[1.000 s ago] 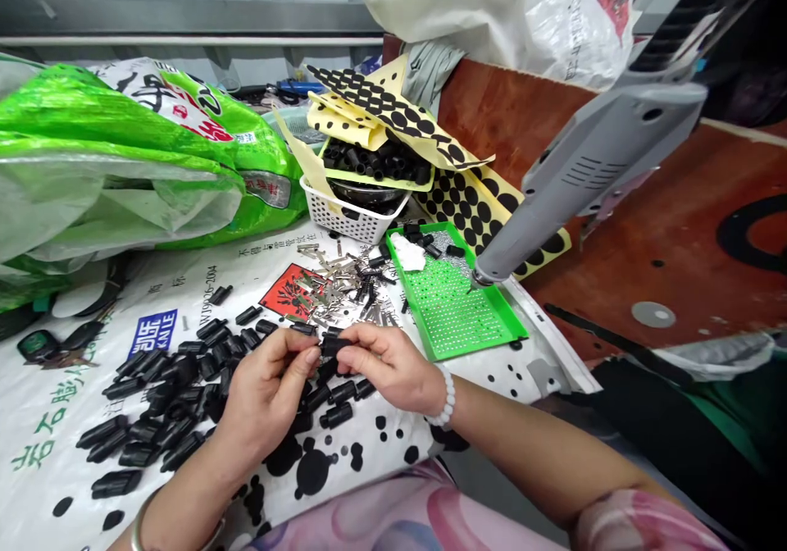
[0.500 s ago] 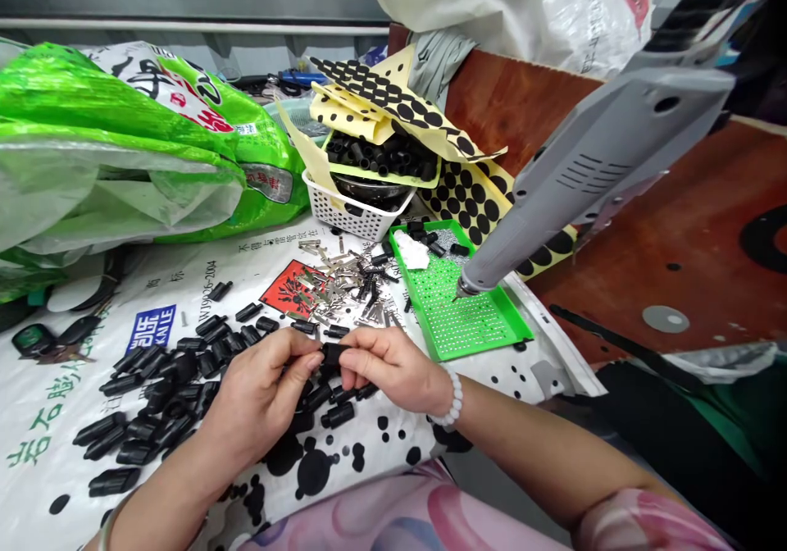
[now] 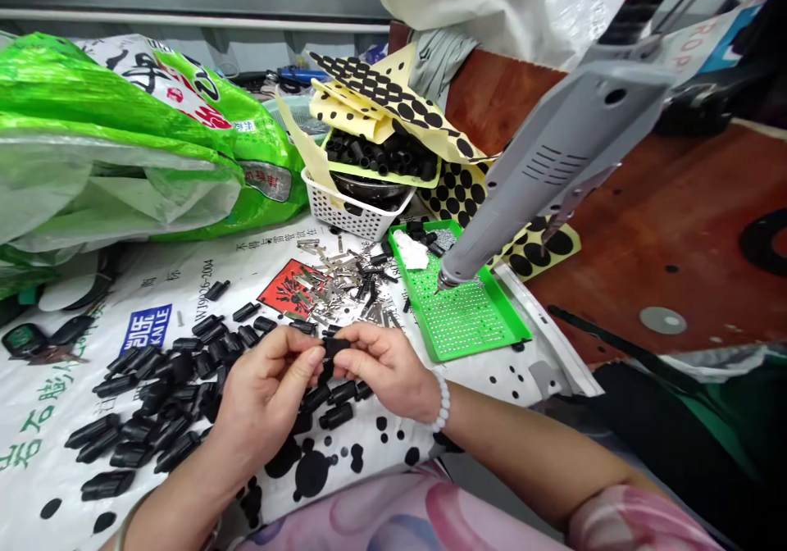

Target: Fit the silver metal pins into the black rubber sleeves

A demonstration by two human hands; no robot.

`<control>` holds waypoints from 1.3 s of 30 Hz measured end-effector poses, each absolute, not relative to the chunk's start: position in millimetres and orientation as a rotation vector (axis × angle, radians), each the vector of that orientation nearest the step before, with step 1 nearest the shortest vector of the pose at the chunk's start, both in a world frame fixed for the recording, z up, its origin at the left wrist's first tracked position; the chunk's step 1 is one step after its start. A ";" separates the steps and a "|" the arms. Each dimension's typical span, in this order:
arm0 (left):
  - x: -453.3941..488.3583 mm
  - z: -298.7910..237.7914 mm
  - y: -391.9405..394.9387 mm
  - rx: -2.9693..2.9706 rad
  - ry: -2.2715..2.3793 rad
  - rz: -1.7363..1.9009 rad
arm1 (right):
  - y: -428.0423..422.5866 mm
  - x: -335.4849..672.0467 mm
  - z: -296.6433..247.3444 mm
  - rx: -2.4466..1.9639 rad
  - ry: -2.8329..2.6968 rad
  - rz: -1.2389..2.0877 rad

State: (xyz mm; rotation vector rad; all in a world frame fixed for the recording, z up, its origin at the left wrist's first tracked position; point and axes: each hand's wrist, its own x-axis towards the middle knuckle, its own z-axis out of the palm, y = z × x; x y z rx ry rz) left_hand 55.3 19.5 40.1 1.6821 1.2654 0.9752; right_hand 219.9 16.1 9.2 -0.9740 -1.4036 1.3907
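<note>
Left hand (image 3: 267,395): pinched on the black part's (image 3: 335,345) left end, exact contact hard to make out.
Right hand (image 3: 387,371): thumb and fingers gripping its right side.
Black part: between both hands, mostly hidden by fingertips.
White sheet (image 3: 246,276): "KAI LE", "WJ9926-2004"; green characters cut off at left.
Upper-right label (image 3: 692,49): "ROP", remainder unreadable.

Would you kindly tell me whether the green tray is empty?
The tray is not empty: black pieces and a white scrap lie toward its far end.
</note>
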 end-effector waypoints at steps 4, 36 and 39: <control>51.5 33.2 18.0 1.672 1.268 0.972 | 13.9 215.1 6.4 -0.972 -1.196 1.646; 5.9 43.1 78.2 2.438 1.538 0.179 | 138.0 267.8 33.3 -1.728 -2.519 0.038; 32.8 48.3 100.1 2.512 1.456 0.166 | 123.2 277.5 42.0 -1.654 -2.389 0.120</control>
